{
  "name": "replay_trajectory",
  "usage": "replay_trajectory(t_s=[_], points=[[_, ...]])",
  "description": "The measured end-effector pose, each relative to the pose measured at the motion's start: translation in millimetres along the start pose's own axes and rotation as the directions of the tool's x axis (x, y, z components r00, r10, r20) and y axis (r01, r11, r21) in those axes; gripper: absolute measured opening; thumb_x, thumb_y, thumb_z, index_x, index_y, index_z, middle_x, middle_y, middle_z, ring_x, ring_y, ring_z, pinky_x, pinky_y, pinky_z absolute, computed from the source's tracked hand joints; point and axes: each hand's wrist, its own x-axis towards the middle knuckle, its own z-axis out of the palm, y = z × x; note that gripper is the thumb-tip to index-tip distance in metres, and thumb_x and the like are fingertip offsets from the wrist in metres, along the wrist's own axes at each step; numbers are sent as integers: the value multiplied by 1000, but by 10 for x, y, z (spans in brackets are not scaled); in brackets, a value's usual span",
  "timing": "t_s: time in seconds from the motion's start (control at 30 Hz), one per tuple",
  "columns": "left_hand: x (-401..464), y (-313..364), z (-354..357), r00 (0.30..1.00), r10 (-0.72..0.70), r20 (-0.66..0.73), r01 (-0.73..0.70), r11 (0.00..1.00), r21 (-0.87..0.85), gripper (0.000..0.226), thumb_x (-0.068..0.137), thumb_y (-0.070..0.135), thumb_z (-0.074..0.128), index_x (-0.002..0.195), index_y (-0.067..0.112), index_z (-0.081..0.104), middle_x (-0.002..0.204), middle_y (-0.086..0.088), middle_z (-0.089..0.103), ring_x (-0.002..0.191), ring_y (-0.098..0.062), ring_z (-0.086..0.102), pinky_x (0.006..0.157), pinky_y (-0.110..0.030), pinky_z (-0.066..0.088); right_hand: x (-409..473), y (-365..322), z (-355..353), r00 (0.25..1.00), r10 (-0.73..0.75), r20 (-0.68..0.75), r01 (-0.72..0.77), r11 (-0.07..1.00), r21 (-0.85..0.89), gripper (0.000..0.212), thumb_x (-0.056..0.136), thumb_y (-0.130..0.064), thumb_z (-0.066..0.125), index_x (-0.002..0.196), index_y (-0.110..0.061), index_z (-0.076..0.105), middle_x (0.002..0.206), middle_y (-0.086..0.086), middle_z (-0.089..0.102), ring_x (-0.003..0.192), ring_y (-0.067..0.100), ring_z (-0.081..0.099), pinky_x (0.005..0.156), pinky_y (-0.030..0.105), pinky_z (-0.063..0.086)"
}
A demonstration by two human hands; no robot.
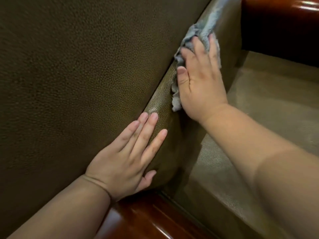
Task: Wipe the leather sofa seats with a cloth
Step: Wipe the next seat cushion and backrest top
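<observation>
The right hand (200, 83) presses the grey terry cloth (198, 34) with flat fingers onto the rounded olive-brown leather cushion edge (162, 100), which the open left hand (127, 159) steadies, so wiping is mid-stroke and next probably calls for sliding along the edge.

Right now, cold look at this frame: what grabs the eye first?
The right hand at upper centre-right, pressing a grey cloth flat on the rounded edge of a brown leather cushion. Next, the left hand at lower centre, fingers straight, resting on the same edge. Glossy red-brown wood trim runs along the bottom.
</observation>
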Motion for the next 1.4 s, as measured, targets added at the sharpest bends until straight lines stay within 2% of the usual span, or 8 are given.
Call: replay_trajectory(t_s=[0.2,0.33,0.53,0.77,0.93,1.1,1.17,1.4], points=[[2,8,13,1000,8,15,-7,999,-39,104,88,59,59,162,-5,24,165,-40,15,157,-50,17,131,-52,7,-814,-362,-31,955,-267,129,233,944,233,55,109,-40,27,135,-10,66,149,13,54,154,43,22,124,59,20],[4,4,8,1000,7,2,-7,999,-41,103,86,59,61,163,1,28,166,-38,15,157,-49,20,130,-51,10,-259,156,-61,849,-517,104,520,854,5,54,109,-44,29,131,-18,70,141,8,62,145,44,39,120,63,26],[-6,0,16,1000,18,-2,-18,1000,-18,97,89,58,58,163,2,29,165,-40,14,156,-50,19,130,-52,9,-526,-222,97,971,-234,-41,238,955,177,47,107,-34,37,121,-7,73,138,17,60,146,47,36,118,65,26],[-7,0,32,999,24,-29,-24,1000,-20,99,87,58,60,164,4,29,166,-37,19,156,-49,24,129,-52,11,-296,239,18,823,-565,52,559,824,95,56,107,-39,28,133,-11,68,144,15,59,139,45,46,120,55,31],[-8,1,22,999,26,-34,-27,999,-23,99,87,58,61,164,5,28,167,-36,15,156,-48,22,130,-51,12,-229,311,266,994,76,-73,-59,975,216,61,110,-46,20,157,-11,38,167,23,23,155,46,13,129,46,7],[-8,3,27,998,31,-51,-32,999,-18,100,86,58,62,164,6,29,167,-35,17,156,-48,23,130,-51,12,-846,-27,532,632,719,291,-733,432,525,64,112,-45,21,166,-18,2,173,13,-3,160,21,-4,129,36,-3],[-11,6,35,998,34,-54,-35,999,-19,99,87,58,60,164,6,28,168,-35,16,157,-47,21,130,-50,11,-1002,-9,532,556,737,383,-804,363,471,70,110,-50,25,166,-15,0,173,15,-5,160,23,-2,128,33,0],[-24,-16,48,998,47,-39,-47,999,-1,98,91,60,53,166,5,22,168,-37,10,158,-49,16,130,-52,8,-61,199,280,814,580,36,-507,678,532,71,110,-47,34,166,-12,8,173,16,4,160,30,-1,127,35,2]])
